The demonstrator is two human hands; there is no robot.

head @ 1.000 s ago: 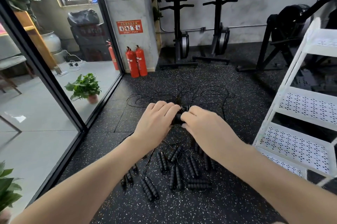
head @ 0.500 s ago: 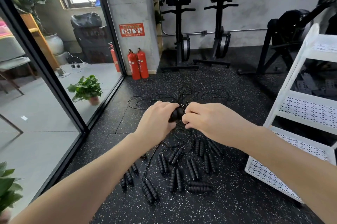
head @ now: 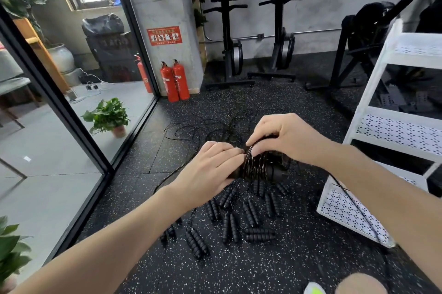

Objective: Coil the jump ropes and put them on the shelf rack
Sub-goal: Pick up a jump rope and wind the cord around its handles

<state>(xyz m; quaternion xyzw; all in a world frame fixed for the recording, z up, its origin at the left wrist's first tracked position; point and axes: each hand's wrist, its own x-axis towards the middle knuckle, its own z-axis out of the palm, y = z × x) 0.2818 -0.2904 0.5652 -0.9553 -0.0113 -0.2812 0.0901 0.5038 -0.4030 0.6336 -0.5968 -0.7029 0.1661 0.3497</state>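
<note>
My left hand (head: 210,171) grips the black handles of one jump rope (head: 259,169), whose thin cord is wound in several turns around them. My right hand (head: 284,138) pinches the cord at the top of the coil. A loose length of cord trails down to the right, past my right forearm. Several more black jump rope handles (head: 241,219) lie in pairs on the floor below my hands, their cords (head: 203,128) tangled on the floor beyond. The white shelf rack (head: 392,131) stands at the right.
A glass wall with a black frame (head: 79,131) runs along the left, potted plants (head: 107,116) behind it. Two red fire extinguishers (head: 174,81) stand by a pillar. Black exercise machines (head: 227,30) line the back wall. My knee (head: 358,284) shows at the bottom right.
Both hands have lifted the handles and my right hand has wound the cord around them in several turns. The view has shifted left, so the rack sits further right.
</note>
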